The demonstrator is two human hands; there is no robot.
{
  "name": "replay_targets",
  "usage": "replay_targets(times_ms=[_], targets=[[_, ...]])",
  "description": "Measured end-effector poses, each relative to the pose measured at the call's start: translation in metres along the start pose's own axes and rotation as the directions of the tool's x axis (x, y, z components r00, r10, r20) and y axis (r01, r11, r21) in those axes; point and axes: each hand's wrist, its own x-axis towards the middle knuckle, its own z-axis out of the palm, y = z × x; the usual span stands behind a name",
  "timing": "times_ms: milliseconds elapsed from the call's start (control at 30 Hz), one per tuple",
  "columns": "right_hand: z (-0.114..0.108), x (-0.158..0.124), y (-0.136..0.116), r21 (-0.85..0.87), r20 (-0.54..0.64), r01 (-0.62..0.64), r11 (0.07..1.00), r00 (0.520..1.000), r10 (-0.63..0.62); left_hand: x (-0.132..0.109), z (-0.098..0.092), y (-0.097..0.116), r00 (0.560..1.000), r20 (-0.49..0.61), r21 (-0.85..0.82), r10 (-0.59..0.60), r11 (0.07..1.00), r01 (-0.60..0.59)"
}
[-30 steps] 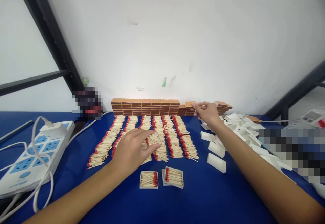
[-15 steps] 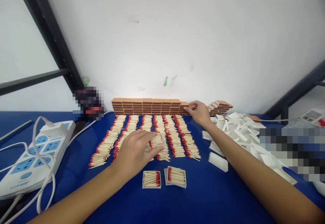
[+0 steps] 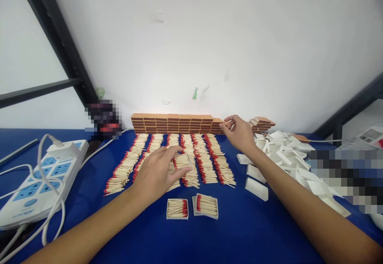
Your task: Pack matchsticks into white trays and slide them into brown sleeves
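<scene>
My left hand [image 3: 157, 170] is closed around a small white matchbox tray [image 3: 182, 161] filled with red-tipped matches, held above the rows of loose matches [image 3: 208, 164]. My right hand [image 3: 239, 132] is at the right end of a long stack of orange-brown matchboxes [image 3: 172, 123] along the wall. Its thumb and forefinger pinch an orange matchbox [image 3: 225, 123] there, partly hidden by the fingers. Nearer me lie a tray full of matches [image 3: 177, 209] and another filled tray [image 3: 207, 206] resting on top of a further tray.
Many white empty trays [image 3: 283, 158] are heaped on the right, several spilling towards the middle. Behind my right wrist is a smaller slanting pile of matchboxes [image 3: 263, 123]. A white power strip [image 3: 44, 180] with looping cables is on the left. A dark metal frame post [image 3: 60, 36] rises beside it.
My right hand has shifted slightly right along the end of the stack, its fingers a little further from the tall part. My left hand and its filled tray have moved slightly left.
</scene>
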Motion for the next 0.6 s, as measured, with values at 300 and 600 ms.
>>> replay_targets(times_ms=[300,600], targets=[[-0.039,-0.077,-0.095,0.351,0.544,0.378,0.857,0.663,-0.515,0.017,-0.015,-0.017,0.974,0.208,-0.055,0.089,0.995,-0.080],[0.019,-0.091,-0.100,0.248,0.311,0.614,0.749,0.682,-0.662,0.021,-0.023,-0.038,0.930,0.358,-0.138,0.088,0.990,-0.040]])
